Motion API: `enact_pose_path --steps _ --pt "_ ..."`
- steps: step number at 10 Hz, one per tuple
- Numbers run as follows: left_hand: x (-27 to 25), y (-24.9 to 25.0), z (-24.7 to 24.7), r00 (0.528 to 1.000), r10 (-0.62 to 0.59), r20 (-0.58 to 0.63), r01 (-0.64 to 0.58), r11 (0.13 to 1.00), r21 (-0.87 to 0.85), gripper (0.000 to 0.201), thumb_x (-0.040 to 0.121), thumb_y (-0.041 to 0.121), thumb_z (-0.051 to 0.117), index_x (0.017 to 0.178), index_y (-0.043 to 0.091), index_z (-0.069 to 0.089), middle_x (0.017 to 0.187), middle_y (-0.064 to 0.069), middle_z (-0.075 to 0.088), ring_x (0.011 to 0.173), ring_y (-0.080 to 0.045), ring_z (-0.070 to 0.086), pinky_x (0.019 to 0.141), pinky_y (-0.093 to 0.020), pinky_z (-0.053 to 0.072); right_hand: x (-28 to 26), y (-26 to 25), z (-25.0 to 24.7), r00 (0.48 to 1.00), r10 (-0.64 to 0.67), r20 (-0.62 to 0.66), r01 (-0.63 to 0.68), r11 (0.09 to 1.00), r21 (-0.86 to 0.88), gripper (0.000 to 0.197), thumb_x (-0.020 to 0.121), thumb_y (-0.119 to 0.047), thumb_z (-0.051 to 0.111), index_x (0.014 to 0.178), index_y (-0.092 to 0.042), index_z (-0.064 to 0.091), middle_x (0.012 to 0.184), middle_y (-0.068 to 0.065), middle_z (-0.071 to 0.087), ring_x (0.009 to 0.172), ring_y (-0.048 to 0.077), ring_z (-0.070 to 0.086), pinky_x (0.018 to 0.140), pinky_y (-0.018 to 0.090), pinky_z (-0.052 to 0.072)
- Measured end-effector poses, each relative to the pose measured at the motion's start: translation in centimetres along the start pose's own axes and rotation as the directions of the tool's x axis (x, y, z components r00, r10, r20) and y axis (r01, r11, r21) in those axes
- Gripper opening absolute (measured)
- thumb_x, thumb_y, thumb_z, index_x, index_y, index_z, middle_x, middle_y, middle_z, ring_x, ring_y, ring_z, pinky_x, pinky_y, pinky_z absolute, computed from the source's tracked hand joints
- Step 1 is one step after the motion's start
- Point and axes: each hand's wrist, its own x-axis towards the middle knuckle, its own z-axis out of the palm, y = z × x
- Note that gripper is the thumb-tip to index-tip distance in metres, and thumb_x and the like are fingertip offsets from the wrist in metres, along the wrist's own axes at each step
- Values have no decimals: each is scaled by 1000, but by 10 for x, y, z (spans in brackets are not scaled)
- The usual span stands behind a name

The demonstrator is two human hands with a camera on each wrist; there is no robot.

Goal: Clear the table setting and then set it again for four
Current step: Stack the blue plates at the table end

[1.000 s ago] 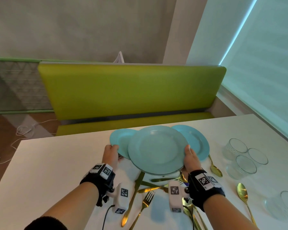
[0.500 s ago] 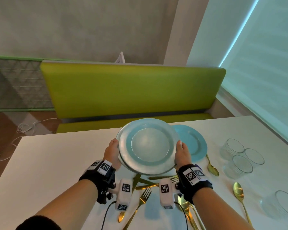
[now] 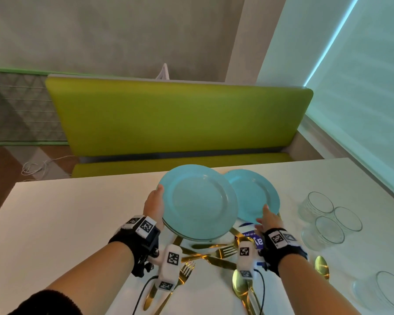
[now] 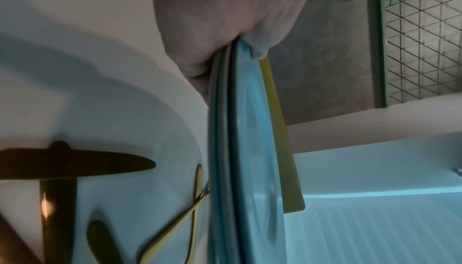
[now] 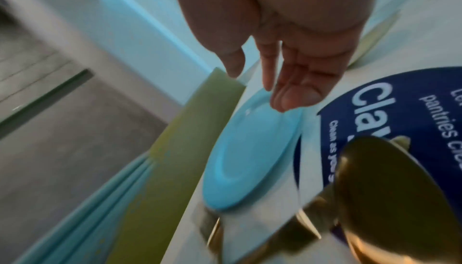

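The left hand [image 3: 154,206] holds a stack of blue plates [image 3: 199,202] above the white desk [image 3: 55,223], its thumb on the top plate's rim at nine o'clock and its fingers curled underneath; the left wrist view shows the rims of the stacked plates edge-on, pinched between thumb and fingers [image 4: 197,66]. The stack is tilted slightly, its near edge hanging over a jumble of gold cutlery. The right hand [image 3: 267,220] holds nothing: its fingers [image 5: 287,90] are stretched out and loosely apart, reaching over the near rim of a single blue plate [image 3: 254,194] that lies flat on the desk at about two o'clock from the stack, partly overlapped by it in the head view. Whether the fingertips touch that plate cannot be told. Beneath the right hand lies a round blue label with white lettering [image 5: 370,118]. Crossed gold knives and forks [image 3: 214,253] lie on the desk between the two wrists, and one fork [image 3: 182,273] points toward the stack from six o'clock. A gold spoon [image 3: 239,285] lies by the right wrist and another [image 3: 322,266] farther toward three o'clock. Three clear glasses [image 3: 328,214] stand clustered at three o'clock, with a fourth glass [image 3: 387,292] near the desk's near right corner. A green bench [image 3: 175,119] stands past the desk at twelve o'clock.
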Motion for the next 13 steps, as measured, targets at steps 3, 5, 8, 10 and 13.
enact_pose_path --steps 3,5,8,10,13 --pt "0 8 -5 999 31 -35 -34 998 -61 82 53 71 44 117 20 58 115 -10 65 106 -33 62 98 -54 46 49 15 -10 984 177 20 -177 951 252 42 96 -15 47 137 -13 42 112 18 56 80 28 57 55 30 47" --pt "2 4 -11 999 4 -41 -8 995 -103 74 60 73 47 115 25 59 121 -8 65 108 -31 62 101 -54 44 64 14 -7 976 208 62 -217 948 233 18 99 -18 39 117 -20 42 83 7 48 65 17 47 32 20 47" --pt "-16 14 1 999 26 -21 -28 995 -98 62 81 66 35 119 23 58 117 -8 66 106 -30 62 100 -51 45 42 -1 8 995 75 -63 -56 964 260 35 97 -17 45 123 6 47 76 8 50 61 19 47 62 34 48" --pt "-25 16 -3 999 3 41 2 993 -121 53 78 67 39 102 27 62 115 -8 66 106 -31 63 100 -52 46 1 -5 16 995 -95 4 93 979 181 45 101 -23 38 137 6 36 75 -4 41 64 18 46 64 33 45" --pt "-46 5 -70 992 70 102 -66 997 -44 55 79 63 45 105 18 64 113 -10 67 103 -31 64 96 -52 48 -78 43 74 992 -116 60 115 993 9 49 101 -34 34 133 2 44 95 3 51 96 18 46 100 43 43"
